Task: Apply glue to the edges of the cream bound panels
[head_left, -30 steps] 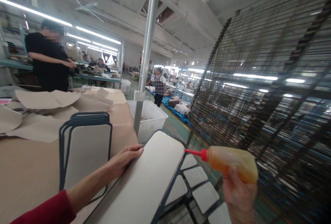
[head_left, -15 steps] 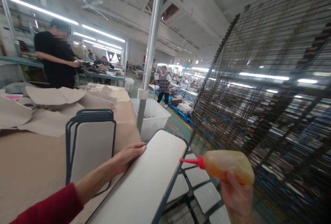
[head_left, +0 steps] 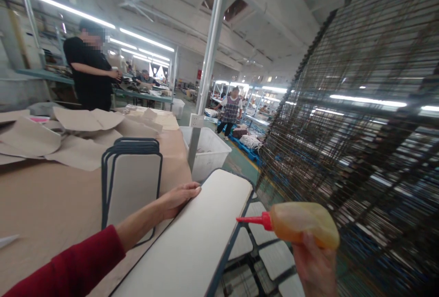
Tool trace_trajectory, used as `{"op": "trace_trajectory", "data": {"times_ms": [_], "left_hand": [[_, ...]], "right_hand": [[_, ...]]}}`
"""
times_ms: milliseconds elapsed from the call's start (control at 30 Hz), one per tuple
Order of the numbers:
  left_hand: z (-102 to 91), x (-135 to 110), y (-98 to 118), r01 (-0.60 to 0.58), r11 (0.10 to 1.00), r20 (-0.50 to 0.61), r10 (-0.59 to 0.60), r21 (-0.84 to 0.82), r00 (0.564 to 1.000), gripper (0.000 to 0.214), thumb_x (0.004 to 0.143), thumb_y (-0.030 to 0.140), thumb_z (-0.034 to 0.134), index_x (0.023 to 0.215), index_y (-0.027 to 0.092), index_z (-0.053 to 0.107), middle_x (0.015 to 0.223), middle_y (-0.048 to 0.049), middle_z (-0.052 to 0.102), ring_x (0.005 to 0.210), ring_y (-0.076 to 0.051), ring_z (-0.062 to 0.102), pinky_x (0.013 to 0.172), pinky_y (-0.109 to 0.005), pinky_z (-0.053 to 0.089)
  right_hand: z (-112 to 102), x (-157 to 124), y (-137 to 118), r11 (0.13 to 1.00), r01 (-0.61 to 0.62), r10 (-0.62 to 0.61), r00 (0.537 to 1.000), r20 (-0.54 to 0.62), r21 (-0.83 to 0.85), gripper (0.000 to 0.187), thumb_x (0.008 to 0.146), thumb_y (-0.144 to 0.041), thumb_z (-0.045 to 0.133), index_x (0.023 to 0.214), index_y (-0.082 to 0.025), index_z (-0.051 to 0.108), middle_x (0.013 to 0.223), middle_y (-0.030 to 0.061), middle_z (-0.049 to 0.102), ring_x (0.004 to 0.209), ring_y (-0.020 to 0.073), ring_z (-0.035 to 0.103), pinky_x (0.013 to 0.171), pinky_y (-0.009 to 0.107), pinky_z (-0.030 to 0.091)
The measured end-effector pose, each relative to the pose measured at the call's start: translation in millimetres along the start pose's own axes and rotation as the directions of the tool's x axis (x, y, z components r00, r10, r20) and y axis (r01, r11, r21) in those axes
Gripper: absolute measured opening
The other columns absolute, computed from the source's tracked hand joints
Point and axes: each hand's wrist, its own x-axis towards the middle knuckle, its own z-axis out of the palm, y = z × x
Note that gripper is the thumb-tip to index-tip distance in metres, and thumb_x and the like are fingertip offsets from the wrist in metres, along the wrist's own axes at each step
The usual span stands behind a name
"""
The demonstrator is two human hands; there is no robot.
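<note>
My left hand (head_left: 180, 198) grips the left edge of a long white panel (head_left: 195, 237) with rounded corners and a dark blue border, holding it tilted in front of me. In my right hand (head_left: 315, 260) is a squeeze bottle (head_left: 305, 224) of amber liquid, lying nearly on its side. Its red nozzle (head_left: 252, 220) points left, and the tip is at the panel's right edge. Whether liquid comes out is too small to tell. Left of the panel, a stack of similar blue-edged panels (head_left: 135, 187) stands on the table.
Beige sheets (head_left: 85, 150) lie piled on the brown-topped table (head_left: 68, 205). A metal post (head_left: 209, 54) and a white bin (head_left: 209, 150) stand beyond the panel. On the right rises a tall wire rack (head_left: 343, 105). More white pads (head_left: 276, 260) lie below. Two people work farther back.
The view has swung slightly left, so the scene sits farther right. Along the panel's right edge the nozzle tip has slid a little toward me. Both grips are unchanged.
</note>
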Motion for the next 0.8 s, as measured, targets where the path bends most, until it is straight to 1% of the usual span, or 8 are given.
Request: {"op": "trace_trajectory", "data": {"times_ms": [100, 200, 300, 433, 533, 667, 700, 800], "left_hand": [[-1.5, 1.2, -0.1, -0.001, 1.0, -0.012, 0.001, 0.006, 1.0, 0.057, 0.053, 0.048, 0.093, 0.087, 0.018, 0.058, 0.069, 0.0006, 0.067, 0.063, -0.017, 0.065, 0.058, -0.026, 0.051], [-2.9, 2.0, 0.1, 0.002, 1.0, -0.002, -0.002, 0.008, 1.0, 0.057, 0.054, 0.047, 0.093, 0.088, 0.018, 0.058, 0.071, -0.0001, 0.068, 0.064, -0.017, 0.065, 0.059, -0.027, 0.052], [-4.1, 3.2, -0.2, 0.0, 1.0, 0.008, 0.0, 0.009, 1.0, 0.053, 0.057, 0.046, 0.092, 0.086, 0.018, 0.058, 0.07, 0.0006, 0.067, 0.063, -0.017, 0.064, 0.058, -0.026, 0.051], [-5.8, 6.1, -1.4, -0.004, 1.0, 0.006, 0.004, 0.006, 1.0, 0.047, 0.061, 0.043, 0.089, 0.085, 0.018, 0.058, 0.068, 0.0014, 0.066, 0.063, -0.017, 0.064, 0.058, -0.026, 0.05], [-6.7, 8.1, -1.3, -0.001, 1.0, -0.003, 0.001, 0.001, 1.0, 0.043, 0.063, 0.04, 0.089, 0.085, 0.018, 0.059, 0.067, 0.0018, 0.065, 0.062, -0.016, 0.064, 0.058, -0.026, 0.05], [-7.0, 10.0, 0.4, -0.004, 1.0, 0.008, 0.004, -0.013, 1.0, 0.042, 0.063, 0.038, 0.089, 0.084, 0.018, 0.059, 0.066, 0.0013, 0.065, 0.062, -0.017, 0.065, 0.058, -0.025, 0.05], [-6.7, 10.4, 1.1, -0.009, 1.0, 0.011, 0.009, -0.02, 1.0, 0.042, 0.063, 0.038, 0.09, 0.084, 0.018, 0.059, 0.066, 0.0011, 0.065, 0.063, -0.017, 0.065, 0.058, -0.025, 0.05], [-5.5, 11.9, 3.4, -0.016, 0.999, 0.01, 0.017, -0.035, 1.0, 0.041, 0.064, 0.036, 0.09, 0.084, 0.017, 0.059, 0.068, -0.0004, 0.067, 0.062, -0.017, 0.065, 0.058, -0.026, 0.051]], "right_hand": [[-4.0, -1.0, 4.3, 0.998, -0.029, 0.032, 0.998, -0.051, 0.052, 0.053, 0.038, -0.034, 0.098, 0.085, -0.026, 0.074, 0.081, -0.0031, 0.07, 0.071, 0.0134, 0.066, 0.067, 0.02, 0.059], [-7.4, -2.6, 8.5, 0.996, -0.035, 0.036, 0.999, -0.017, 0.079, 0.066, 0.045, -0.035, 0.097, 0.106, -0.031, 0.073, 0.108, -0.0013, 0.07, 0.095, 0.0174, 0.066, 0.071, 0.022, 0.059], [-9.7, -6.0, 11.3, 0.995, -0.074, 0.073, 0.997, 0.012, 0.073, 0.072, 0.051, -0.039, 0.095, 0.117, -0.032, 0.069, 0.121, 0.0005, 0.065, 0.102, 0.0193, 0.064, 0.072, 0.024, 0.06], [-11.2, -12.1, 12.9, 0.993, -0.089, 0.09, 0.996, -0.005, 0.076, 0.072, 0.047, -0.038, 0.096, 0.113, -0.029, 0.071, 0.118, 0.0012, 0.066, 0.099, 0.0196, 0.065, 0.072, 0.023, 0.06], [-13.8, -15.1, 14.0, 0.993, -0.09, 0.088, 0.996, 0.027, 0.07, 0.066, 0.055, -0.039, 0.094, 0.115, -0.028, 0.07, 0.116, 0.0005, 0.068, 0.096, 0.017, 0.067, 0.076, 0.022, 0.059], [-22.3, -13.5, 17.8, 0.994, -0.087, 0.083, 0.994, 0.067, 0.062, 0.068, 0.055, -0.037, 0.095, 0.117, -0.028, 0.068, 0.103, 0.0004, 0.073, 0.077, 0.0157, 0.068, 0.074, 0.025, 0.06], [-25.7, -12.5, 20.0, 0.995, -0.079, 0.075, 0.995, 0.073, 0.057, 0.069, 0.056, -0.037, 0.094, 0.118, -0.027, 0.067, 0.101, 0.0009, 0.073, 0.076, 0.0165, 0.068, 0.072, 0.026, 0.061], [-40.3, -10.7, 31.4, 0.999, -0.04, 0.038, 0.993, 0.116, 0.021, 0.067, 0.066, -0.037, 0.089, 0.127, -0.029, 0.062, 0.103, 0.0025, 0.073, 0.083, 0.0187, 0.07, 0.07, 0.026, 0.06]]}}
